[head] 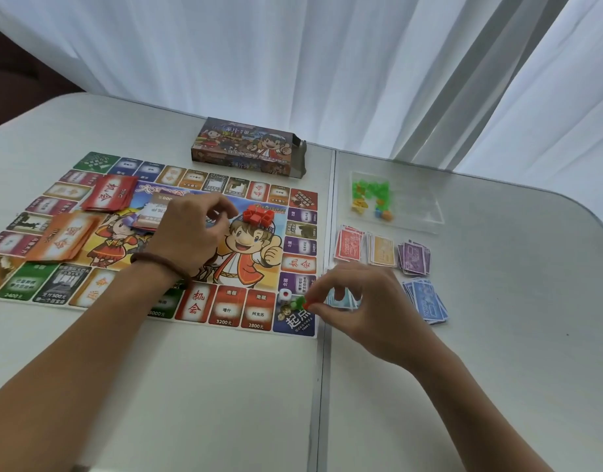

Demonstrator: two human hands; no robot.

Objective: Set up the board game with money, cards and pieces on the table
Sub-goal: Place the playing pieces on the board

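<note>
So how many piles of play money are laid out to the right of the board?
5. In a row: red pile, yellow pile, purple pile. Nearer: blue pile, and pale blue pile partly behind the right hand, which could hide more.

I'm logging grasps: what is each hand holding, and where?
The right hand pinches a small red piece by its edge between thumb and forefinger. Left hand: curled, contents cannot be told.
</note>
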